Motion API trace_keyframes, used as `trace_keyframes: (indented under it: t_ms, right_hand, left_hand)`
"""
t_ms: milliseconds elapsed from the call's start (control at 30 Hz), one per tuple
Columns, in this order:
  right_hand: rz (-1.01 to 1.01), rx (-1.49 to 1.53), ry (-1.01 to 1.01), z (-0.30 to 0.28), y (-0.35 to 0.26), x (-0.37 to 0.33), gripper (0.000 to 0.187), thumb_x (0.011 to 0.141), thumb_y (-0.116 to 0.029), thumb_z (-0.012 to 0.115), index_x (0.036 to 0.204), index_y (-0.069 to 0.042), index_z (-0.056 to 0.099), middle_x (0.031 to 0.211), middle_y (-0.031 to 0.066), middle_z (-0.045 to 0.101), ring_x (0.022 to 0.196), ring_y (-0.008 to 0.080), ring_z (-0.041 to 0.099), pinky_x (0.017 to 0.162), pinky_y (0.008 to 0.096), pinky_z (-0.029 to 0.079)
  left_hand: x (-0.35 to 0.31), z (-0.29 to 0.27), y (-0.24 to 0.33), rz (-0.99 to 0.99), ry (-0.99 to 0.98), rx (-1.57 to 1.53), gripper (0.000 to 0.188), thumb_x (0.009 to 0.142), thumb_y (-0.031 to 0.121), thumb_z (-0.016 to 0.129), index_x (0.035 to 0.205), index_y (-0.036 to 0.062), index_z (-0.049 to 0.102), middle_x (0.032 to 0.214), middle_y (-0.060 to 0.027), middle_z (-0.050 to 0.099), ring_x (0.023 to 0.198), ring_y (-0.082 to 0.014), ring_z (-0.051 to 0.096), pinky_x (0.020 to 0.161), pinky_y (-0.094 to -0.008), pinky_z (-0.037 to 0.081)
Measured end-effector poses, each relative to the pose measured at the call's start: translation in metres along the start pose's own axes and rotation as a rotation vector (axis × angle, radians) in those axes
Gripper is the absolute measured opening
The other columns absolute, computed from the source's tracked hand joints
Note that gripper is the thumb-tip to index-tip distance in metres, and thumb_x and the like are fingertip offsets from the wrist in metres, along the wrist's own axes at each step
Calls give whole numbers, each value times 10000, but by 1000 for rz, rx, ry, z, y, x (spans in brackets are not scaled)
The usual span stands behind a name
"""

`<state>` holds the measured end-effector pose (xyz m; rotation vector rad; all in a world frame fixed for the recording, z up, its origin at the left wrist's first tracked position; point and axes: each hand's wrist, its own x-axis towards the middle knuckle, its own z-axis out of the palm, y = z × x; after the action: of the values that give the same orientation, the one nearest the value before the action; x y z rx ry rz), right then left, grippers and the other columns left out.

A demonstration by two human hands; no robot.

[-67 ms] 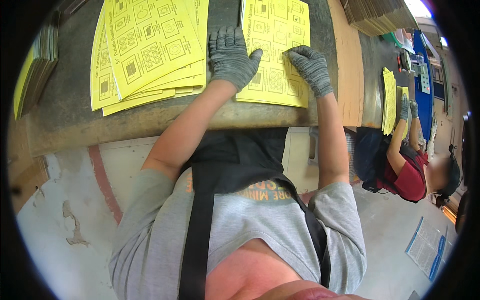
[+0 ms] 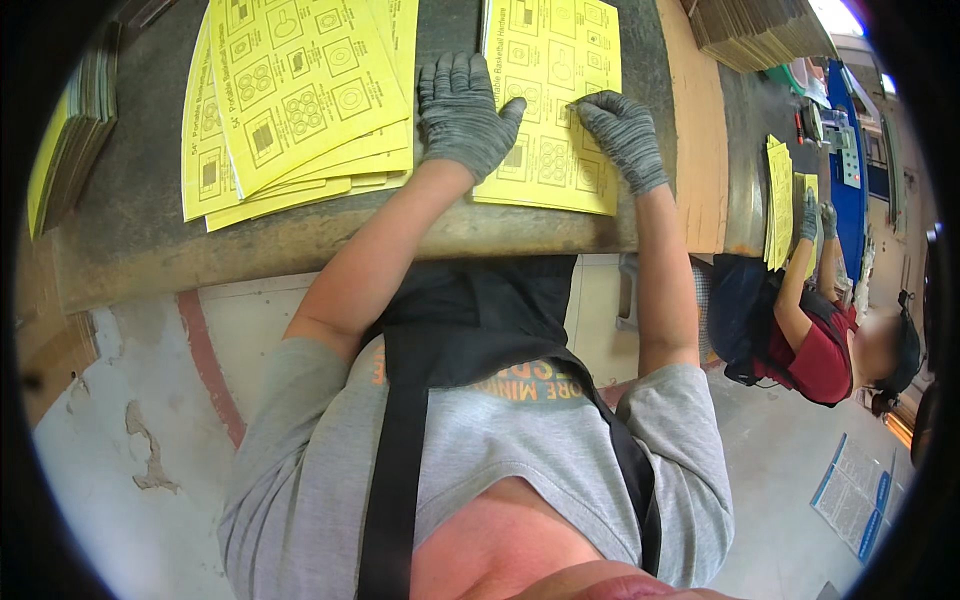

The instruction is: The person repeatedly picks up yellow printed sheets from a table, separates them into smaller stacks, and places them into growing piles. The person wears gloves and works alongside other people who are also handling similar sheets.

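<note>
A yellow printed sheet, covered with boxed drawings of hardware parts, lies on the dark worktable in front of me, seemingly on top of other sheets. My left hand, in a grey knit glove, rests flat along its left edge, fingers stretched and thumb on the paper. On the sheet's right side is my right hand, also gloved, with fingers curled and tips pressed together on the paper. Whatever is at those fingertips is too small to name. Left of my hands, a fanned stack of yellow sheets overlaps itself.
The worktable's worn front edge runs below the sheets. Bundles of flat cardboard stand at the far left and far right. On the right, a co-worker in a red shirt handles similar yellow sheets beside a blue machine.
</note>
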<state>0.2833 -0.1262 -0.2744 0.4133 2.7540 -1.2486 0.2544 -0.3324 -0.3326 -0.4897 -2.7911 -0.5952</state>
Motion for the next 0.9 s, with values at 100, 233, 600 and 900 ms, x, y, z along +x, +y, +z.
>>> trace_keyframes:
  t_ms: [100, 233, 600, 900]
  right_hand:
    - [41, 17, -58, -5, 4, 4, 210, 781, -223, 680, 897, -48, 693, 759, 44, 669, 704, 107, 583, 686, 265, 482]
    - [-17, -116, -18, -3, -16, 2, 194, 792, -217, 652, 879, -49, 691, 774, 85, 677, 704, 170, 618, 680, 302, 493]
    - [-59, -348, 181, 16, -50, -25, 224, 781, -241, 628, 859, -37, 681, 803, 141, 677, 719, 243, 643, 687, 339, 500]
    - [-22, 19, -18, 7, 0, -16, 158, 813, -153, 655, 885, -14, 672, 710, -1, 613, 606, 64, 501, 571, 222, 435]
  left_hand:
    - [0, 2, 0, -8, 3, 10, 770, 823, 518, 460, 1302, -71, 328, 1311, -189, 340, 1260, -333, 237, 1081, -488, 89]
    - [0, 3, 1, -20, 48, 21, 765, 817, 513, 473, 1296, -68, 338, 1308, -185, 351, 1254, -331, 256, 1076, -490, 107]
    - [0, 2, -1, -9, 86, -37, 741, 818, 505, 521, 1278, -57, 374, 1304, -220, 386, 1258, -368, 295, 1084, -471, 161]
    - [-1, 4, 1, -27, 78, -53, 736, 812, 498, 531, 1275, -53, 375, 1305, -211, 380, 1258, -359, 289, 1083, -481, 150]
